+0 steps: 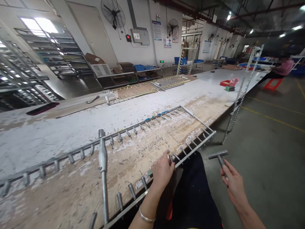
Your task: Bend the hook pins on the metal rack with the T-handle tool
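Observation:
A long metal rack frame (143,124) with rows of hooks lies flat on the worn white workbench (71,127). My left hand (162,171) rests closed on the frame's near rail, fingers pinching one of its small hooks (171,156). My right hand (232,181) is off the bench's edge, over the floor, wrapped round the handle of a grey T-shaped metal tool (218,156). A thick metal crossbar (103,165) spans the frame to the left of my left hand.
Another hook rack (240,92) leans upright against the bench's right edge. A second frame (145,87) and a wrench (92,100) lie further back. A red tray (226,83) sits far right. A person in pink (284,66) works at the far end. Shelving stands at left.

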A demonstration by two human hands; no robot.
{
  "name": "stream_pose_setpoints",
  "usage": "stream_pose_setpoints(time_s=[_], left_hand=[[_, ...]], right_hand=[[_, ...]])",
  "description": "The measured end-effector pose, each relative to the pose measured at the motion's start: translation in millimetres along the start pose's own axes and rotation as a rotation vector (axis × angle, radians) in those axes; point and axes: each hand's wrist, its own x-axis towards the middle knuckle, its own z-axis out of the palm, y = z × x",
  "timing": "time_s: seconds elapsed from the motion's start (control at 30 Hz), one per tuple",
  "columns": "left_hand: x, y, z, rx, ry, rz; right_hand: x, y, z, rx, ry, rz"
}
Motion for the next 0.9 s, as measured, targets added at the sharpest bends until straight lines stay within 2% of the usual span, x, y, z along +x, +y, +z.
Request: stream_pose_setpoints(time_s=[0.13,0.23,0.33,0.43,0.53,0.67,0.77,0.83,0.9], left_hand=[[-6,-2,7.9,-0.145,0.081,0.026],[-5,-4,11.4,-0.187,0.076,0.079],[0,-2,11.3,-0.239,0.021,0.174],[4,1,11.6,-0.254,0.009,0.216],[5,3,14.5,-0.216,0.045,0.245],[2,4,18.9,-0.142,0.079,0.254],[1,5,20.2,-0.107,0.080,0.234],[2,7,19.9,-0.091,0.068,0.220],[2,8,19.1,-0.077,0.049,0.207]], right_hand=[[-6,-10,34,0.013,-0.108,-0.104],[-12,-4,56,-0.029,-0.251,-0.117],[-13,7,59,-0.116,-0.334,-0.105],[-7,8,50,-0.217,-0.326,-0.149],[1,-6,43,-0.360,-0.289,-0.300],[1,-31,46,-0.539,-0.312,-0.598],[-1,-31,49,-0.611,-0.326,-0.820],[1,-24,47,-0.672,-0.395,-0.947],[3,-20,45,-0.778,-0.537,-1.011]])
